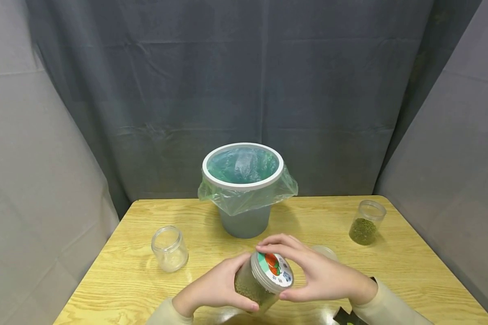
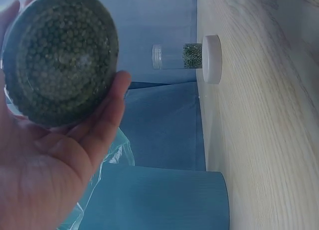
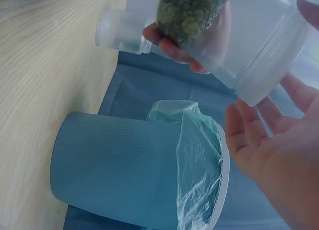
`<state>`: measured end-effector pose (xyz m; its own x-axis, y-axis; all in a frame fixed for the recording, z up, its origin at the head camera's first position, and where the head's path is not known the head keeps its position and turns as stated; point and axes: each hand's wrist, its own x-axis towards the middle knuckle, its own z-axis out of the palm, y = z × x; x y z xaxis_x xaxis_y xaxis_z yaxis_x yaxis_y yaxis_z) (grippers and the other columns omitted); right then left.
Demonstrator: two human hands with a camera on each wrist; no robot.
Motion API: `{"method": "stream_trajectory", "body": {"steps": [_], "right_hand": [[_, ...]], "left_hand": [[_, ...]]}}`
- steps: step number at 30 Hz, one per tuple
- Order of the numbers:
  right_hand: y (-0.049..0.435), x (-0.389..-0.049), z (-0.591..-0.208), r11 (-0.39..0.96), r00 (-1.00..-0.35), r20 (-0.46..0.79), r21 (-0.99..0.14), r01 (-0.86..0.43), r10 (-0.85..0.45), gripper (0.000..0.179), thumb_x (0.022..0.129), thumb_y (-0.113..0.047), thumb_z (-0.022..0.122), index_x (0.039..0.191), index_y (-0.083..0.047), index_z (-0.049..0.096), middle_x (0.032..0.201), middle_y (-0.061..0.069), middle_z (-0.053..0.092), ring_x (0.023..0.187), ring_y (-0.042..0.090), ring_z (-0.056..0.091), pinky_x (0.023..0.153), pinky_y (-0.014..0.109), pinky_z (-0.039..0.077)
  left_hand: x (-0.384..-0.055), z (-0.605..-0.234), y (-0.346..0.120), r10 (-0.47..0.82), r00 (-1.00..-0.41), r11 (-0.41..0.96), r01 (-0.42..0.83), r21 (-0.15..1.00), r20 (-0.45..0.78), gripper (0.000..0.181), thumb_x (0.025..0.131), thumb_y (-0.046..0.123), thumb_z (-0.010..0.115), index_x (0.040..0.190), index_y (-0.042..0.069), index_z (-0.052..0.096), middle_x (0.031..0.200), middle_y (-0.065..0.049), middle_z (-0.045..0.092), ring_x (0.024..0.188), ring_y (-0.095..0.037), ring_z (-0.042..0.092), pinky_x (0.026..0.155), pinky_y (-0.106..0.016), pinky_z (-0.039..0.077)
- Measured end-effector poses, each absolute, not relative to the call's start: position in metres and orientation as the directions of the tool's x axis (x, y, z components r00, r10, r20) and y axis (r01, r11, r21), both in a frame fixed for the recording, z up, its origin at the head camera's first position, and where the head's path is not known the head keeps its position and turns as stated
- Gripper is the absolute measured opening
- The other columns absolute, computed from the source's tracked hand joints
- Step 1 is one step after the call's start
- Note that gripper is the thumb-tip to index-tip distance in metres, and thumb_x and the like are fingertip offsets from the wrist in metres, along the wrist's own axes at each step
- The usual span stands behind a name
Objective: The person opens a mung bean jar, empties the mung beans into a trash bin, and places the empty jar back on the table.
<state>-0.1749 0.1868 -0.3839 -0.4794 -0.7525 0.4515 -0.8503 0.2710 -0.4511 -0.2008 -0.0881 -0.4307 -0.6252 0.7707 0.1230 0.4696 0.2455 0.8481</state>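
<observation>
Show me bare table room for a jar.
Bare patches of table: between the bin and the part-filled jar at right; between the bin and the empty jar; and in front of the part-filled jar, along the right edge. Crowded: front centre, where the left hand and right hand hold a lidded jar, with a pale lid partly behind the right hand.

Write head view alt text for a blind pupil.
The left hand grips a tilted clear jar of small green beans; the right hand holds its round labelled lid. Beyond, on a yellow wooden table, stand a grey bin with green plastic liner, an empty clear jar at left and a part-filled clear jar at right.
</observation>
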Motion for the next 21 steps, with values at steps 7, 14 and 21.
{"method": "stream_trajectory", "body": {"steps": [7,14,21], "right_hand": [[0.189,-0.177,-0.386,0.284,-0.529,0.418,-0.519,-0.806,-0.738,0.089,0.088,-0.034,0.084,0.159,-0.013,0.034,0.163,0.008,0.032,0.149,0.018,0.038,0.114,0.034,0.044],[0.182,-0.173,-0.386,0.533,-0.743,0.39,-0.524,-0.665,-0.544,0.07,0.092,-0.04,0.078,0.153,-0.029,0.045,0.148,-0.006,0.046,0.131,0.018,0.054,0.096,0.043,0.056],[0.174,-0.168,-0.385,0.621,-0.822,0.357,-0.538,-0.57,-0.444,0.069,0.088,-0.055,0.076,0.148,-0.029,0.052,0.134,-0.007,0.055,0.113,0.019,0.059,0.081,0.033,0.057]], "left_hand": [[-0.201,-0.432,-0.086,0.7,-0.7,0.317,0.482,0.817,0.142,0.083,0.078,0.04,0.09,0.147,0.024,0.047,0.134,0.008,0.062,0.116,-0.007,0.061,0.098,-0.028,0.051],[-0.2,-0.434,-0.084,0.617,-0.758,0.386,0.527,0.757,0.214,0.086,0.074,0.045,0.092,0.144,0.021,0.048,0.134,0.005,0.061,0.115,-0.012,0.061,0.093,-0.031,0.053],[-0.201,-0.437,-0.083,0.548,-0.8,0.434,0.522,0.734,0.245,0.09,0.071,0.045,0.095,0.144,0.024,0.047,0.135,0.006,0.059,0.114,-0.014,0.061,0.093,-0.034,0.054]]}}
